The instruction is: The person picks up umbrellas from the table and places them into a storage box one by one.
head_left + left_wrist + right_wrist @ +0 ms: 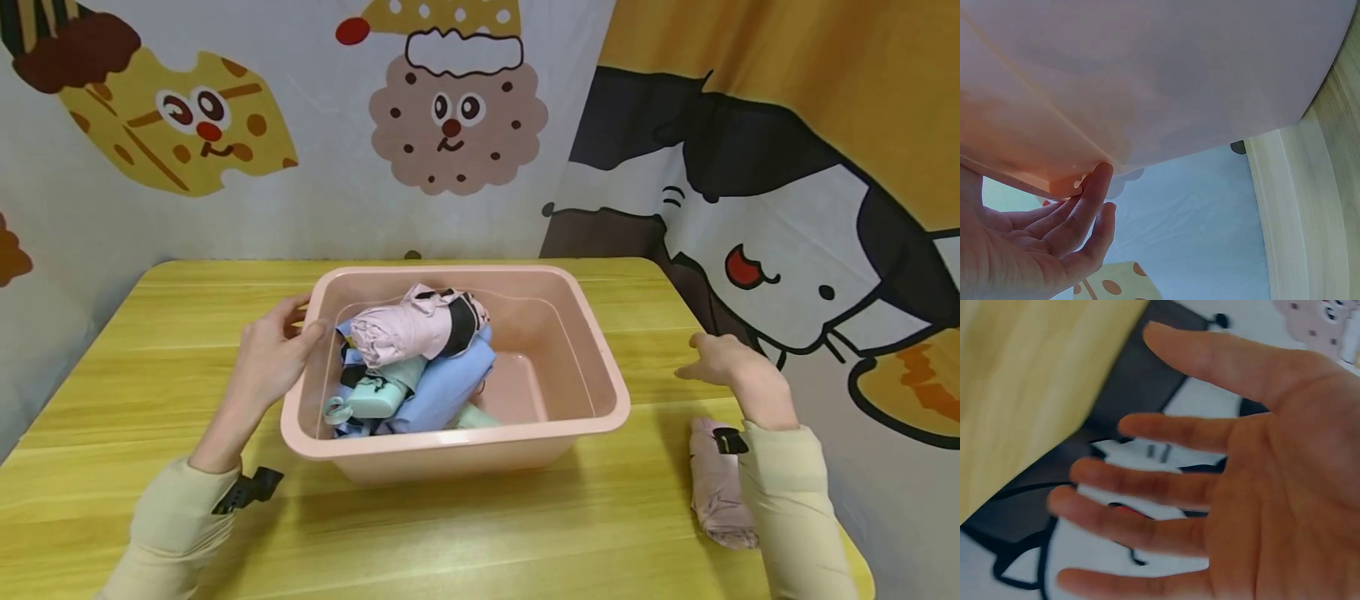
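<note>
A pink plastic basin (457, 446) stands on the wooden table. My left hand (273, 354) grips its left rim, thumb on top; the left wrist view shows the fingers (1088, 203) under the rim. Inside, on the left, are a rolled pink cloth bundle with a black band (401, 329), a blue bundle (448, 379) and a mint-green item (377, 396), partly covering one another. Over the table's right side, apart from the basin, is my right hand (723, 362). Its fingers (1154, 481) are spread and hold nothing in the right wrist view.
A rolled pink bundle (716, 487) lies near the table's right edge, partly hidden by the right forearm. Behind the table (187, 333) hangs a curtain printed with cartoon figures (457, 117). Dark straps with wrist mounts (247, 490) sit on both sleeves.
</note>
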A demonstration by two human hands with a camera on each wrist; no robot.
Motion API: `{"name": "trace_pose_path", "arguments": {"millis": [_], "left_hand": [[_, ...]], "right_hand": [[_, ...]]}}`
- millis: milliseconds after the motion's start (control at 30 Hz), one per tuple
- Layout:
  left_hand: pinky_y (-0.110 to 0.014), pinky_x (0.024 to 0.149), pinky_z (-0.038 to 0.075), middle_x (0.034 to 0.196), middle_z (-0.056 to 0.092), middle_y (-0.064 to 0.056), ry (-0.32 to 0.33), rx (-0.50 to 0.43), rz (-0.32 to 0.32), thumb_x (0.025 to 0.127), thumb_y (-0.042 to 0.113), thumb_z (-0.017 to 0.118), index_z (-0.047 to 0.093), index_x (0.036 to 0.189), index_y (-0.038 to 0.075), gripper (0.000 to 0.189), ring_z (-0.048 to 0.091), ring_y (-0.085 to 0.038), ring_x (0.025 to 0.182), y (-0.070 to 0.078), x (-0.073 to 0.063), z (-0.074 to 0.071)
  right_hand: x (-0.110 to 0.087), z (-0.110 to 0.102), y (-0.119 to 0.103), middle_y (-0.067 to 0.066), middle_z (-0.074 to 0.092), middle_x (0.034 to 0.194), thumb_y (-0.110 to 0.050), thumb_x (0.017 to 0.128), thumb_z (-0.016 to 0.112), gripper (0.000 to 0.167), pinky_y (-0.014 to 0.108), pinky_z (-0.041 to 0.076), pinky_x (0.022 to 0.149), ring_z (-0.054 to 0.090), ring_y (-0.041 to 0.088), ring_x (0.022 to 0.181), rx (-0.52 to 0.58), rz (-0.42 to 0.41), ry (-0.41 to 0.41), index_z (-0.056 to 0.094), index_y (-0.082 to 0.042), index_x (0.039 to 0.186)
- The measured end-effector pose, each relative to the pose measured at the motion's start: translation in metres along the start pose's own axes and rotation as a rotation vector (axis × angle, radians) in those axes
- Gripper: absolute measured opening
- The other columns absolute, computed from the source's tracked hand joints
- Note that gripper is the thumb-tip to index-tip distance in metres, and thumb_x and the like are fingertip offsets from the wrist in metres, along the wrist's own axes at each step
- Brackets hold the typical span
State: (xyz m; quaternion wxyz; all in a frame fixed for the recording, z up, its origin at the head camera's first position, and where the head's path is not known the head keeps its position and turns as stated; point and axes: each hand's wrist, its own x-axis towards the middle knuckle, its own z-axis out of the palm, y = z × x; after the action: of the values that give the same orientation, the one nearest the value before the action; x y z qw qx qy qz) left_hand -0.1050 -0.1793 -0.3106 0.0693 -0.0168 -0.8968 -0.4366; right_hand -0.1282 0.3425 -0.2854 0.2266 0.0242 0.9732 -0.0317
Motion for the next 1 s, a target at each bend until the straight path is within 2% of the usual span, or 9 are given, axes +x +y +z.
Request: {"name": "trace_pose_path", "arguments": {"millis": [200,333,433,533,633,733,767,833,1000], "left_hand": [[-0.051,0.077,0.057,0.130,0.052,-0.034,-0.014,-0.016,-0.014,0.098,0.029,0.045,0.037,0.143,-0.003,0.055,0.061,-0.046,0.104,0.000,0.000,0.000],[-0.051,0.076,0.058,0.129,0.052,-0.034,-0.006,-0.010,-0.012,0.098,0.029,0.045,0.037,0.143,-0.003,0.055,0.061,-0.046,0.104,0.000,0.000,0.000],[-0.051,0.076,0.058,0.129,0.053,-0.034,-0.005,-0.003,-0.012,0.098,0.029,0.045,0.038,0.142,-0.003,0.055,0.061,-0.045,0.103,0.000,0.000,0.000],[-0.052,0.077,0.057,0.129,0.052,-0.034,-0.005,-0.001,-0.014,0.098,0.029,0.045,0.038,0.142,-0.003,0.055,0.061,-0.046,0.104,0.000,0.000,0.001],[-0.052,0.077,0.057,0.129,0.052,-0.034,-0.004,-0.004,-0.016,0.098,0.029,0.045,0.038,0.142,-0.003,0.055,0.061,-0.046,0.104,0.000,0.000,0.001],[-0.051,0.075,0.058,0.129,0.053,-0.033,-0.002,-0.006,-0.015,0.098,0.029,0.045,0.038,0.142,-0.002,0.055,0.062,-0.045,0.103,-0.001,0.000,0.001],[-0.050,0.075,0.058,0.129,0.053,-0.033,-0.002,-0.007,-0.015,0.098,0.029,0.045,0.038,0.142,-0.002,0.054,0.062,-0.045,0.103,-0.001,0.000,0.002],[-0.050,0.074,0.058,0.128,0.054,-0.033,0.000,-0.008,-0.013,0.098,0.029,0.045,0.039,0.142,-0.002,0.054,0.062,-0.045,0.102,-0.001,0.001,0.002],[-0.051,0.074,0.058,0.128,0.054,-0.033,0.005,-0.007,-0.008,0.098,0.028,0.045,0.039,0.142,-0.002,0.054,0.062,-0.046,0.102,-0.001,0.001,0.001]], "right_hand": [[-0.003,0.018,0.019,0.044,0.037,0.130,-0.045,0.083,0.065,0.087,0.060,0.046,0.088,0.047,0.056,0.110,-0.005,0.129,-0.163,0.034,0.020,0.131],[-0.004,0.029,0.023,0.040,0.043,0.125,-0.048,0.079,0.068,0.092,0.048,0.052,0.078,0.055,0.045,0.097,0.076,0.225,-0.212,0.032,0.016,0.135],[-0.005,0.036,0.025,0.027,0.056,0.092,-0.049,0.074,0.072,0.081,0.031,0.049,0.059,0.054,0.026,0.069,0.141,0.292,-0.231,0.045,0.010,0.122],[-0.006,0.042,0.027,0.008,0.047,0.068,-0.050,0.067,0.076,0.066,0.023,0.039,0.049,0.041,0.014,0.052,0.177,0.327,-0.229,0.052,0.001,0.100],[-0.006,0.045,0.027,0.008,0.047,0.067,-0.046,0.064,0.079,0.054,0.023,0.038,0.048,0.042,0.016,0.053,0.206,0.345,-0.212,0.053,-0.004,0.087],[-0.006,0.046,0.026,0.012,0.048,0.076,-0.039,0.061,0.081,0.047,0.025,0.040,0.051,0.046,0.022,0.065,0.223,0.374,-0.191,0.055,-0.007,0.083],[-0.006,0.046,0.025,0.014,0.048,0.079,-0.035,0.060,0.081,0.048,0.025,0.039,0.051,0.046,0.022,0.065,0.245,0.384,-0.185,0.058,-0.006,0.090],[-0.005,0.048,0.024,0.014,0.048,0.080,-0.031,0.060,0.081,0.057,0.023,0.039,0.050,0.045,0.018,0.059,0.235,0.369,-0.196,0.059,-0.002,0.104],[0.003,0.049,0.017,0.011,0.056,0.080,-0.024,0.070,0.075,0.046,0.029,0.051,0.054,0.055,0.017,0.056,0.084,0.124,-0.294,0.055,0.004,0.100]]}}
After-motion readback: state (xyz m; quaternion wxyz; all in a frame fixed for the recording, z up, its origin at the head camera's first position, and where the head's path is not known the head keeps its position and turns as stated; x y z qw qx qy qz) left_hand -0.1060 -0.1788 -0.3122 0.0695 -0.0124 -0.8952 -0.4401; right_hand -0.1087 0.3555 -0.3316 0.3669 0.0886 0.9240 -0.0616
